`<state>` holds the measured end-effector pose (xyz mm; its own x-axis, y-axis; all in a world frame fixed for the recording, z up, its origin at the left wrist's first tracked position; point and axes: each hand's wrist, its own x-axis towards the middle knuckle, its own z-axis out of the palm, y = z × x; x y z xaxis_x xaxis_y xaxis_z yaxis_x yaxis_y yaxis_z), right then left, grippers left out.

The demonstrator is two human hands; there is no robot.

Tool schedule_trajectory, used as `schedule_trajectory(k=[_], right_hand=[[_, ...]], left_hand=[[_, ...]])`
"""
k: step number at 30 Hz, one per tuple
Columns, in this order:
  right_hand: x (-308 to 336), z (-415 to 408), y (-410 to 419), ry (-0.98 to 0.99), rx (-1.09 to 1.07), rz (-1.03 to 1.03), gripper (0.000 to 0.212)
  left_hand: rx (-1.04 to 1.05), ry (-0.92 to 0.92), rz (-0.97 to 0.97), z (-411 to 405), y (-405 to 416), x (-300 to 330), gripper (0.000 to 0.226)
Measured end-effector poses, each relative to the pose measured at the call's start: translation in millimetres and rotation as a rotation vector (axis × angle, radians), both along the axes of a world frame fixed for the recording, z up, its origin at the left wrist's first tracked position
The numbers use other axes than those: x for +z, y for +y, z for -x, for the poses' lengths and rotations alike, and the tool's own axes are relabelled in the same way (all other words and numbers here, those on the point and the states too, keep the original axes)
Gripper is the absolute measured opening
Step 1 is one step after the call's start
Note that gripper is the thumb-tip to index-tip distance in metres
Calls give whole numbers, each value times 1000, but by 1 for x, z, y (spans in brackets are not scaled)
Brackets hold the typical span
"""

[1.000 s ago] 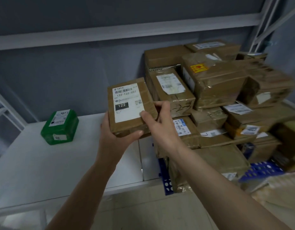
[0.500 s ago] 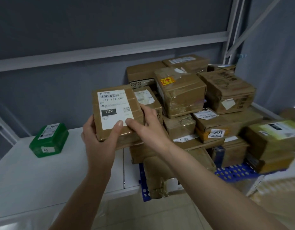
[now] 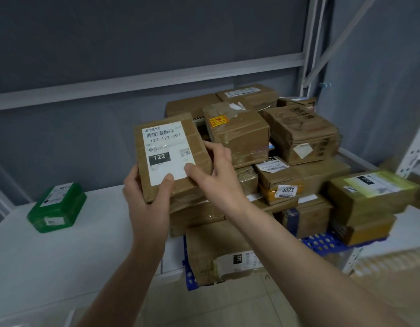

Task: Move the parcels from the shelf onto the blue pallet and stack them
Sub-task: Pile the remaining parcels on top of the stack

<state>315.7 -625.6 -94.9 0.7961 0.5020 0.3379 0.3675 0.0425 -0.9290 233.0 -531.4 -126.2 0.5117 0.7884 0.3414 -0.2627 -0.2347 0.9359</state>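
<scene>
A flat brown parcel [image 3: 166, 140] with a white label reading 122 is held tilted in front of the stacked cardboard parcels [image 3: 296, 135]. My left hand [image 3: 147, 201] grips its lower left corner, thumb on the label. My right hand [image 3: 216, 180] grips its right edge, thumb on the label's lower corner. The stack rests on the blue pallet [image 3: 322, 243], whose perforated edge shows at the bottom right and under the front box. A green parcel [image 3: 57, 208] lies on the white shelf [image 3: 39, 256] to the left.
A grey wall and a white shelf beam [image 3: 133, 83] run behind. White rack uprights [image 3: 308, 43] stand at the right. A yellow-green labelled box [image 3: 371, 192] sits at the stack's right end. Tiled floor shows at the bottom.
Both hands have carried the 122 parcel rightwards from over the shelf to the left side of the stack. The view has swung right, showing more of the stack.
</scene>
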Motion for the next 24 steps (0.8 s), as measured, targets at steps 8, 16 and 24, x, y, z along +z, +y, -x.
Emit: schedule_trajectory(k=[8,16,24], right_hand=[[8,-26,-51,-21,-270,-100,46],[17,-45,-100,39,-518,-191,37],[4,-64,-134,27,-676,-177,28]], left_hand=[[-234,82,-156,-36,-39,11,72],[-534,152,-284,-82,-71,27,76],[-692,215,-303,-108,-100,17,88]])
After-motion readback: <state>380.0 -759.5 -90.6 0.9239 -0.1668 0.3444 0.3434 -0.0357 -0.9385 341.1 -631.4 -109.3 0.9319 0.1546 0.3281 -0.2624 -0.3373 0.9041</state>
